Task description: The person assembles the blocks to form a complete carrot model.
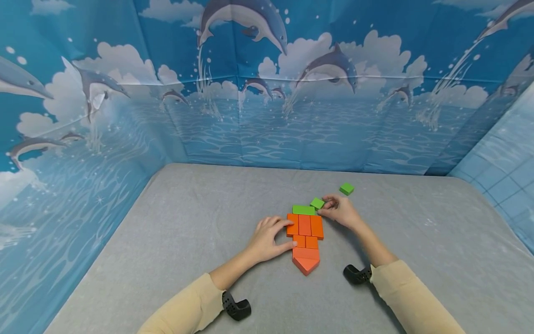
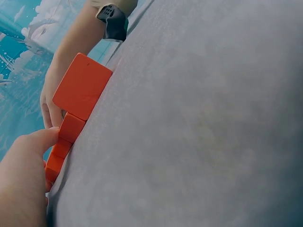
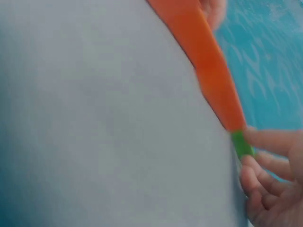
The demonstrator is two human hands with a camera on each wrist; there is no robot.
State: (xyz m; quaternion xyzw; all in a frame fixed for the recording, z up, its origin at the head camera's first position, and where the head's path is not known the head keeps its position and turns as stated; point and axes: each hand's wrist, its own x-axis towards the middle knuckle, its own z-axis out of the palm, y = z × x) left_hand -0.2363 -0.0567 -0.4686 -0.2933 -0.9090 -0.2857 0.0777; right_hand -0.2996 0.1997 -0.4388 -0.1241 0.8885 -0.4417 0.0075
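Note:
Orange blocks [image 1: 305,225] lie pressed together in a flat shape: three upright ones in a row, two smaller ones below, then a flat orange block [image 1: 306,253] and an orange triangular block [image 1: 306,265] pointing toward me. Along the row's far edge lies a long green block [image 1: 303,210]. My left hand [image 1: 267,239] rests at the shape's left side, forefinger on the upper row and thumb against a small block. With thumb and fingertips my right hand [image 1: 340,211] pinches a small green block [image 1: 317,203], tilted at the long green block's right end.
Another green block [image 1: 346,189] lies beyond my right hand on the grey cloth surface [image 1: 208,199]. Blue dolphin-printed curtains [image 1: 267,134] stand along the back and left side. A black wrist device [image 1: 237,306] juts from each sleeve near the cloth.

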